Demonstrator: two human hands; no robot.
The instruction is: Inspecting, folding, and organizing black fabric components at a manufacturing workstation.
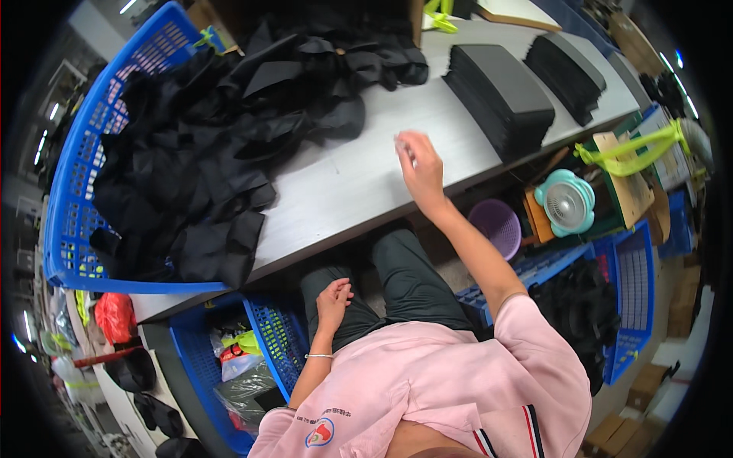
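the right hand (421,162) is over the table (328,191) between black cloth (198,164) and a black stack (500,103); whether it pinches anything, i cannot tell. the left hand (334,304), well apart, is loosely cupped over the trousers (416,286).

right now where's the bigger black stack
In the head view, the bigger black stack stands on the pale table at upper right, above and to the right of the right hand, left of the smaller black stack.

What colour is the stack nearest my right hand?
The stack is black, its top looking grey; head view shows it.
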